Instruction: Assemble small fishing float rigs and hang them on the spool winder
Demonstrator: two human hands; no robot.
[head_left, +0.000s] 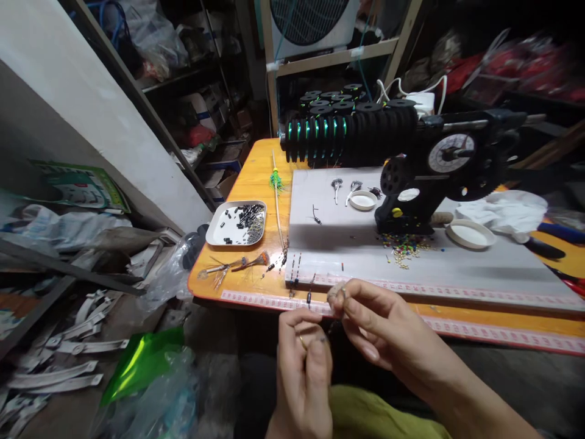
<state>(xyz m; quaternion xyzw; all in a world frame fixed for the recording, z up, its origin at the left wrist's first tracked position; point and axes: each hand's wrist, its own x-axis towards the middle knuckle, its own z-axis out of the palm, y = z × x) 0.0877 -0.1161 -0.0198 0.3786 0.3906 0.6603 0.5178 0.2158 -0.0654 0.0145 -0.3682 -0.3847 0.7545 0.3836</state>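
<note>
At the table's front edge, my left hand (305, 369) is closed, the thumb pressed on the curled fingers, with a gold ring on one finger. My right hand (381, 320) pinches thumb and fingertips together just right of it. What either hand holds is too small and blurred to name. Dark beaded bits show between the hands. Just beyond them, a small black cylinder on a thin wire (309, 297) lies at the edge of the grey board (329, 244). Short beaded strands (297, 268) lie to its left.
A white tray (214, 230) of small black and metal parts is at left. A black machine with spools (356, 134) stands behind. Loose coloured beads (406, 247), shallow white dishes (470, 235), a thin stick with green strands (276, 180) and measuring tapes (503, 332) are on the table.
</note>
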